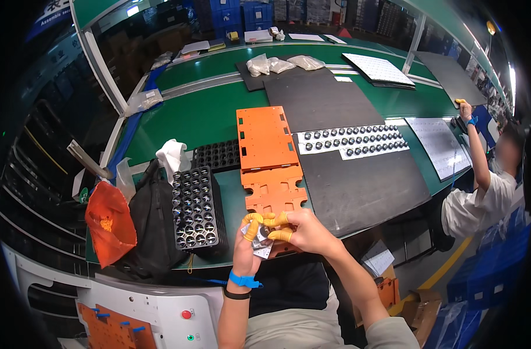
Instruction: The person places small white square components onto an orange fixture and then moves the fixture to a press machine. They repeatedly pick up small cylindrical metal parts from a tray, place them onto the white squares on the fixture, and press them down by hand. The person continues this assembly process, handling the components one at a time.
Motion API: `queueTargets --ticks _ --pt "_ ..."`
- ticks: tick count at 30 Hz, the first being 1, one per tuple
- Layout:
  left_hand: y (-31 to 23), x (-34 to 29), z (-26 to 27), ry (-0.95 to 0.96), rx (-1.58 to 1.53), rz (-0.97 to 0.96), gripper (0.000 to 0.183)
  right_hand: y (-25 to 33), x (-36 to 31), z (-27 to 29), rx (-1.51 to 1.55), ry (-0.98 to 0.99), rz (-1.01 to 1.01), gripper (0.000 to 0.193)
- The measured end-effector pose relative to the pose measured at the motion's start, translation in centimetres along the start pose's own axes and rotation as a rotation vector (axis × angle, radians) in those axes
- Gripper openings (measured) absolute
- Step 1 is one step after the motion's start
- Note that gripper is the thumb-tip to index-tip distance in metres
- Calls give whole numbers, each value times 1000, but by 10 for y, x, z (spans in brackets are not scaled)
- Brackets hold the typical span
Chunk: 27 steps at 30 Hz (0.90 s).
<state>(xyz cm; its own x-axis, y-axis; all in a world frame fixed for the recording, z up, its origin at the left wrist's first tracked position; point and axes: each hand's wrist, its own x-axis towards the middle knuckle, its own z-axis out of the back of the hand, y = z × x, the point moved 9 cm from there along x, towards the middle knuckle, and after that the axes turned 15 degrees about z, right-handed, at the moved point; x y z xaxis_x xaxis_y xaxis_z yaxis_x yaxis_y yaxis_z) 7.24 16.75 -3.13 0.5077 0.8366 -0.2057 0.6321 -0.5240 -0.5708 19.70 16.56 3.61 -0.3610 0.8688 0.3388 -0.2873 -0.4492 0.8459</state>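
Observation:
Close in front of me, above the table's near edge, my left hand [249,239] is closed on a small white plate [262,252]. My right hand [300,228] pinches at the same plate from the right, by a small dark round part [265,231] on it. Yellow covers sit on the fingertips of both hands, and a blue band circles my left wrist. Just beyond them lies an orange hinged fixture [267,142], its lid laid back and its lower half [275,187] partly behind my fingers. Fingers hide much of the plate.
Left of the fixture stands a stack of black trays [197,209] filled with shiny round parts. White strips [358,141] carrying dark round parts lie on a black mat [358,186]. An orange bag [110,224] hangs at left. At right, a person [480,192] reaches over the bench.

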Motion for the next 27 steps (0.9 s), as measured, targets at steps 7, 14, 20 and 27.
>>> queueTargets --ticks 7,14,20,27 --pt "-2 4 2 -42 16 -34 23 25 1 1 -273 23 218 30" --pt "5 9 -9 -131 12 -70 31 32 -12 5 -512 -251 318 42" --pt "9 10 -32 -189 97 -157 35 34 -25 14 -578 -473 414 36" --pt "11 12 -15 -212 76 -112 33 -2 -13 58 -466 -593 289 12"
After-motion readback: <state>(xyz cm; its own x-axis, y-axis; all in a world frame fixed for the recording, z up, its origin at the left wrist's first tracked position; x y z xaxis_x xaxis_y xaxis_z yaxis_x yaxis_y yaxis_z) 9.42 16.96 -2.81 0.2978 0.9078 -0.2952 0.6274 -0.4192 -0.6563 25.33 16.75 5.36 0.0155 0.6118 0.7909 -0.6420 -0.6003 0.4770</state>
